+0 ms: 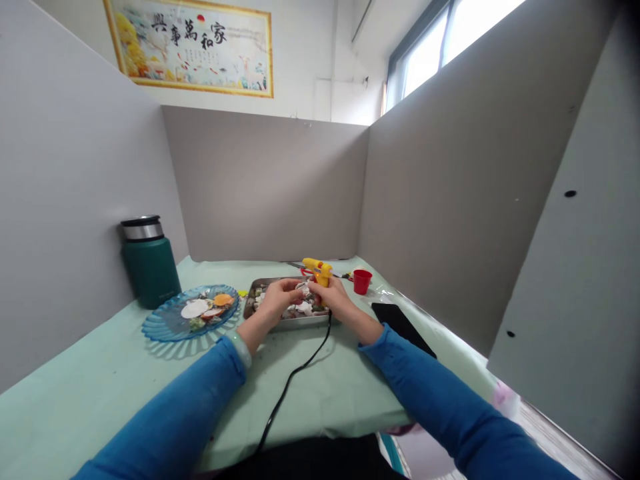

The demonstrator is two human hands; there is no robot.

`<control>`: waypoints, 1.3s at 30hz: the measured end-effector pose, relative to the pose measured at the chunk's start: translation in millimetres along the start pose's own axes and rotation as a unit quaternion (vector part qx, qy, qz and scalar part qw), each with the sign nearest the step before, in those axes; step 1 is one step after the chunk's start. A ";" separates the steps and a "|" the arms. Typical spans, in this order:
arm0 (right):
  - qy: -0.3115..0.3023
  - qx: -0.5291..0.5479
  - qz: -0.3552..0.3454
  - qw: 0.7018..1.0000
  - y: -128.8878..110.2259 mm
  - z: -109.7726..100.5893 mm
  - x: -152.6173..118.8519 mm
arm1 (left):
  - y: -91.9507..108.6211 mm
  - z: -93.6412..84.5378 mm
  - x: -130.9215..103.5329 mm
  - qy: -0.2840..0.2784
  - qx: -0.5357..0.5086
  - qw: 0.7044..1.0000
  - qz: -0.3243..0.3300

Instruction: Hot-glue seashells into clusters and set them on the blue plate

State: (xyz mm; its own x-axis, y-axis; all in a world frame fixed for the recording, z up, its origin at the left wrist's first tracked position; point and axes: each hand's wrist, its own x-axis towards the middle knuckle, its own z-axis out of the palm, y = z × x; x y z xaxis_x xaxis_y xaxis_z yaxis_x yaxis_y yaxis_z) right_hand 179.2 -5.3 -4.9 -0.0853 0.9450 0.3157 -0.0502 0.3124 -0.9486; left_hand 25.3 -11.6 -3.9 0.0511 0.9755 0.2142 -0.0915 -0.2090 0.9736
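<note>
Over the tray (300, 324): left hand (279, 299) pinched white piece (305, 288).
Glue gun (320, 270): just beyond it, crosswise, gripped by my right hand (341, 301).

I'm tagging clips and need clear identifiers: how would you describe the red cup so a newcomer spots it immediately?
Start at the table and follow it to the right-hand partition. Near its far end, between that partition and the yellow glue gun, stands a small cup. Unlike the flat black object nearer the camera, it is red and open-topped.
</note>
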 end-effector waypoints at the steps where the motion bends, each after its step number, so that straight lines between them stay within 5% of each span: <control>1: 0.002 -0.001 -0.002 1.000 0.0 0.1 0.1 | 0.0 -0.2 -0.2 0.000 0.001 1.000 -0.001; 32: -0.050 -0.040 -0.026 0.998 -0.4 0.0 -0.1 | 2.9 0.9 -2.0 0.016 0.023 0.999 0.029; 39: -0.041 -0.032 -0.023 0.998 -0.2 0.4 -1.0 | 4.0 1.6 -1.4 0.023 -0.022 0.999 -0.012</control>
State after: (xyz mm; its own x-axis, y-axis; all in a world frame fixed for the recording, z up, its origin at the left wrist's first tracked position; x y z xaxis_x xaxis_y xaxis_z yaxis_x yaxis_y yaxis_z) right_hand 178.9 -6.3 -5.0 -0.1647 0.9197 0.3563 0.0071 0.3624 -0.9320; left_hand 26.5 -13.9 -0.1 0.0077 0.9825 0.1859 -0.1351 -0.1832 0.9737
